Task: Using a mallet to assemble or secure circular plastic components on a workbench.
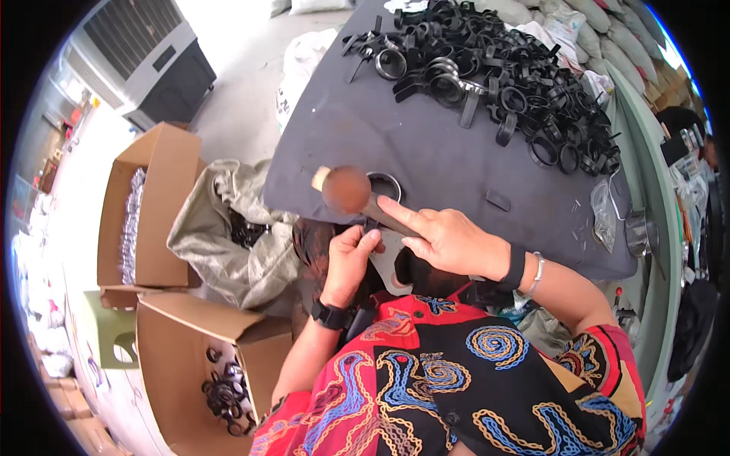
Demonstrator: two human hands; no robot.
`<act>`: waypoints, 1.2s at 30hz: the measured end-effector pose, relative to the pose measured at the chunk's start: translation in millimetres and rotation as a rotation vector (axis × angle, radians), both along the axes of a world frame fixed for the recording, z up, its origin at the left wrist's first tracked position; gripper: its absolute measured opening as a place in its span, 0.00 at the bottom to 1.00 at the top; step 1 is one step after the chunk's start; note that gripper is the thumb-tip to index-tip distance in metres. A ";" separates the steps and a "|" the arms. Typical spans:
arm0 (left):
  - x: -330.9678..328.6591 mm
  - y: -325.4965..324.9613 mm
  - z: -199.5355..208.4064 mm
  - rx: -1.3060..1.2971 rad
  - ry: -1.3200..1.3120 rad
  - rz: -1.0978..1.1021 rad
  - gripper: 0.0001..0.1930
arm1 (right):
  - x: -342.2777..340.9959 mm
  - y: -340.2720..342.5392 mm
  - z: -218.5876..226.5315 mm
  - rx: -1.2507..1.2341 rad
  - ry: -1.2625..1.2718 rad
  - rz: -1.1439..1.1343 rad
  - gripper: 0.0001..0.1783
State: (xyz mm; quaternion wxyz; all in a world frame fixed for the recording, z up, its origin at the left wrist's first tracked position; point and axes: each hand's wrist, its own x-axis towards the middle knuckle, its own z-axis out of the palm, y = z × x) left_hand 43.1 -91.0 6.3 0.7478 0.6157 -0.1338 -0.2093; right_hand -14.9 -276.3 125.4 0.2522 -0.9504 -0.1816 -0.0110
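Observation:
My right hand (pixel 456 243) is closed around the handle of a mallet (pixel 347 190) with a round brown face, its index finger stretched along the handle. The mallet head is a little blurred and hangs over the near edge of the dark grey table cover (pixel 449 163). Just below it, my left hand (pixel 351 262) pinches the dark lower end of a black ring-shaped part (pixel 394 182). Part of the ring shows behind the mallet; the rest is hidden. A pale metal plate (pixel 391 266) with a dark opening lies under my hands.
A heap of black ring parts (pixel 487 68) covers the table's far side. A flat black piece (pixel 498 201) lies nearer. At left stand an open carton (pixel 152 205) with shiny parts, a woven sack (pixel 236 266) and another carton (pixel 171 380) with black rings. An air cooler (pixel 144 61) stands farther back.

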 end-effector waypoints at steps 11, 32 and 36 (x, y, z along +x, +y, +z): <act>0.3 -3.6 4.9 0.034 0.004 -0.018 0.10 | 35.6 -24.0 -24.2 0.315 -0.198 -0.042 0.33; -3.3 -2.6 6.8 -0.015 0.022 -0.001 0.11 | -49.3 -51.6 -14.8 0.567 -0.083 -0.297 0.34; -3.2 11.8 11.8 0.130 -0.022 0.057 0.12 | -50.1 -38.1 -19.1 0.651 0.298 -0.322 0.35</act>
